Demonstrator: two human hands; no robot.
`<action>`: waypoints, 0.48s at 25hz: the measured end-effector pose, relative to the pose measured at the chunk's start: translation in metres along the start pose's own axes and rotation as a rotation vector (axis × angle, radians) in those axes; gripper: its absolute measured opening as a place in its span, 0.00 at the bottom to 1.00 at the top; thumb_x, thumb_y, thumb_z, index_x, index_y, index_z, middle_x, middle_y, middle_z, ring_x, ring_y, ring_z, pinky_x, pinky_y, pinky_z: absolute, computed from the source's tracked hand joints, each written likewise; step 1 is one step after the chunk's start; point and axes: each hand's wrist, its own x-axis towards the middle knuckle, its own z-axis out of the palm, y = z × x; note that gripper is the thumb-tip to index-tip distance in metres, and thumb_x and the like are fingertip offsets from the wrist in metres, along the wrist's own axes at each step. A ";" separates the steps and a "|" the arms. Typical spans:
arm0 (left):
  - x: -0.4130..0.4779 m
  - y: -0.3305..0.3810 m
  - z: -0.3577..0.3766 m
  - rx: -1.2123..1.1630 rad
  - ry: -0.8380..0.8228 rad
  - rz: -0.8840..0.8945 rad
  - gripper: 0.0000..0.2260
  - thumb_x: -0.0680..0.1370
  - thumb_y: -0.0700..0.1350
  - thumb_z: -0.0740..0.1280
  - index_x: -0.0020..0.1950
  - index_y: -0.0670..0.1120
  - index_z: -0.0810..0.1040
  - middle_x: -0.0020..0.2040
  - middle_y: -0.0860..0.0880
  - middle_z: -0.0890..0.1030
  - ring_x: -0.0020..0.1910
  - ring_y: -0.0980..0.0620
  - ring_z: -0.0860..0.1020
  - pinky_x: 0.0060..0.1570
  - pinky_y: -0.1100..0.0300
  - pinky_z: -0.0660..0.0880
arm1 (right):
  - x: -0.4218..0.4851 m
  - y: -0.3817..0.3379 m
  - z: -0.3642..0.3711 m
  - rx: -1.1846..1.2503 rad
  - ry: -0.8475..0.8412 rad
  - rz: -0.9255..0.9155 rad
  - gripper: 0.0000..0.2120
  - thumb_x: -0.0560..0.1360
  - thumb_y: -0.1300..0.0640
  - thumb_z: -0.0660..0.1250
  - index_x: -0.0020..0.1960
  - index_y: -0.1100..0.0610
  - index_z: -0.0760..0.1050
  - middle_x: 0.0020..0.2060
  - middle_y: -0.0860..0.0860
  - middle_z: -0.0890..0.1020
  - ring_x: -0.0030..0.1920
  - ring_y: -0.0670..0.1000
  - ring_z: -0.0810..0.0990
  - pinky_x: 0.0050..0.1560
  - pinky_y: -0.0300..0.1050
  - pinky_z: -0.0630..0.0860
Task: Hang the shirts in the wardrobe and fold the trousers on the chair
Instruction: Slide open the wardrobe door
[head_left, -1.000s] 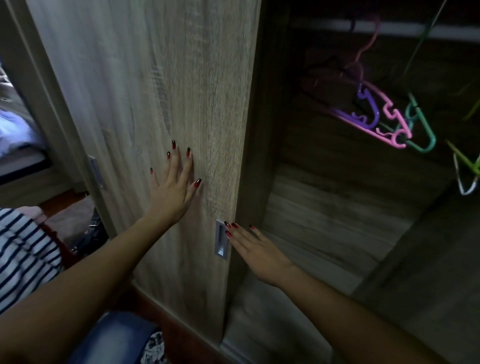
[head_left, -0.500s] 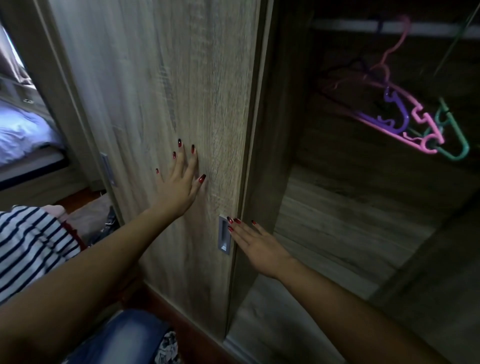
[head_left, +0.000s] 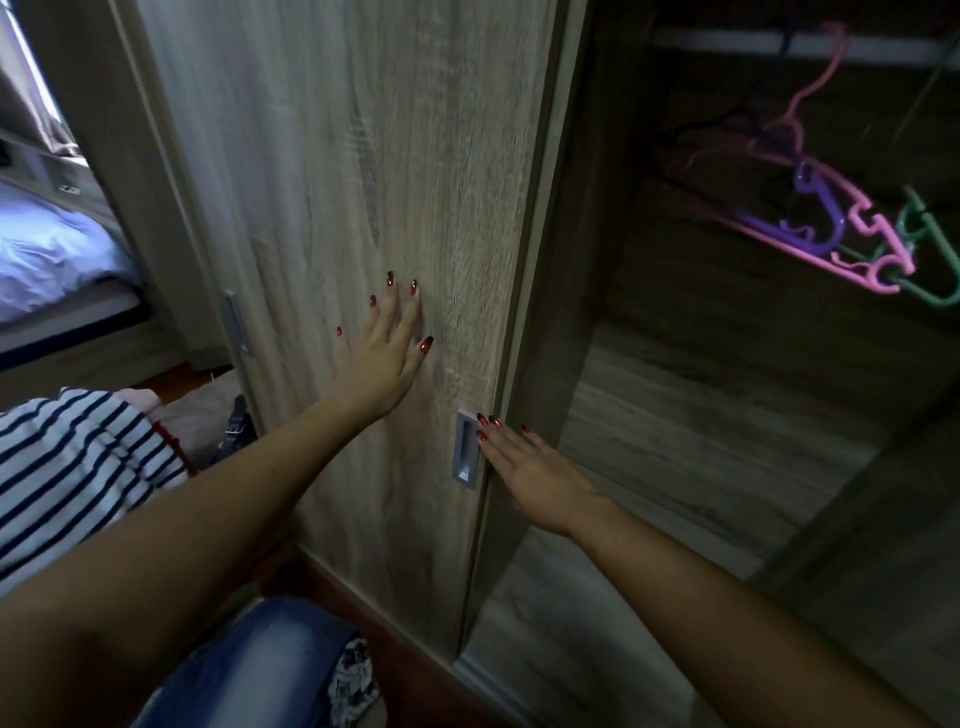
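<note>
The wardrobe interior (head_left: 701, 415), to the right of the wardrobe door (head_left: 337, 182), is dark. Its rail (head_left: 779, 44) and the cluster of plastic hangers (head_left: 831, 244) are blurred, and the number of hangers cannot be told. A striped shirt (head_left: 67, 467), left of the door, is cut off by the frame edge and partly covered by the left forearm. Blue denim trousers (head_left: 249, 670), below the door, are likewise cut off.

The left hand (head_left: 382, 358) is laid flat on the door face, with fingers straight and spread. The right hand (head_left: 535, 478) is extended at the door's right edge, fingers straight, with the tips at the recessed handle (head_left: 466, 449). Whether the tips enter the recess cannot be told. Nothing is held in either hand.

The shirt and trousers lie left of and below the door, well apart from both hands.
</note>
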 end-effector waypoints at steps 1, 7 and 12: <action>-0.007 0.001 0.001 -0.009 -0.005 -0.007 0.28 0.81 0.60 0.46 0.75 0.58 0.34 0.78 0.52 0.34 0.77 0.46 0.41 0.72 0.34 0.43 | -0.002 0.000 -0.003 0.027 0.003 0.003 0.34 0.77 0.65 0.55 0.77 0.57 0.42 0.78 0.54 0.44 0.77 0.52 0.44 0.76 0.51 0.44; -0.060 -0.001 -0.001 -0.011 -0.008 -0.196 0.29 0.81 0.60 0.46 0.78 0.50 0.42 0.79 0.52 0.40 0.78 0.49 0.43 0.74 0.37 0.48 | -0.009 -0.006 -0.014 0.108 0.058 -0.080 0.34 0.76 0.62 0.57 0.77 0.60 0.43 0.77 0.55 0.45 0.77 0.52 0.46 0.75 0.48 0.46; -0.116 -0.047 -0.028 -0.067 0.051 -0.376 0.26 0.81 0.58 0.48 0.77 0.49 0.54 0.79 0.49 0.53 0.78 0.49 0.51 0.74 0.40 0.54 | 0.023 -0.040 -0.009 0.250 0.143 -0.235 0.27 0.76 0.59 0.60 0.74 0.60 0.59 0.74 0.57 0.63 0.74 0.53 0.62 0.74 0.49 0.59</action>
